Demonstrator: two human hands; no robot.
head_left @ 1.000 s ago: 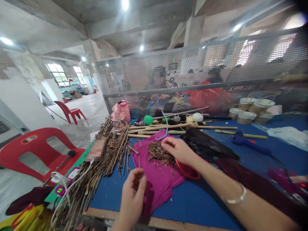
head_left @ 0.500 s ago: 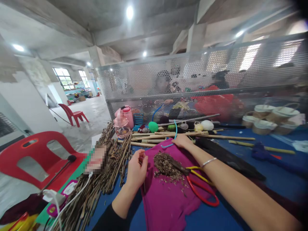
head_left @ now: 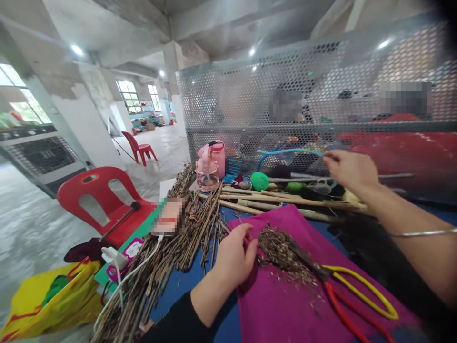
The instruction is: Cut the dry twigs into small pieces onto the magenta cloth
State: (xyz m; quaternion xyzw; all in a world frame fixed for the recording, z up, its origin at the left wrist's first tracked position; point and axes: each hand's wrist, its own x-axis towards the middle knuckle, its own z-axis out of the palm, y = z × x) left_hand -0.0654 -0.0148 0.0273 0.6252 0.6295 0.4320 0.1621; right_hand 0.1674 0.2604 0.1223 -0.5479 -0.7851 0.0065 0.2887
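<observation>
My right hand (head_left: pixel 348 169) is raised above the table's far side, pinching one end of a light blue pipe cleaner (head_left: pixel 289 152) that stretches leftward in the air. My left hand (head_left: pixel 233 257) rests closed at the left edge of a magenta cloth (head_left: pixel 282 305); what its curled fingers hold is hidden. On the cloth lies a heap of chopped brown twig bits (head_left: pixel 283 250), with red-and-yellow-handled shears (head_left: pixel 352 295) lying beside it to the right.
A long pile of brown twigs (head_left: pixel 171 247) runs along the table's left. Bamboo sticks (head_left: pixel 285 200), yarn balls (head_left: pixel 259 181) and a pink water jug (head_left: pixel 210 164) stand at the back before a perforated metal screen (head_left: pixel 250 105). People sit behind it. Red chair (head_left: pixel 103 202) and yellow bag (head_left: pixel 50 297) left.
My right hand has lifted from the cloth's far edge up and right, carrying the blue pipe cleaner into the air. My left hand has stayed at the cloth's left edge. The view shifted left.
</observation>
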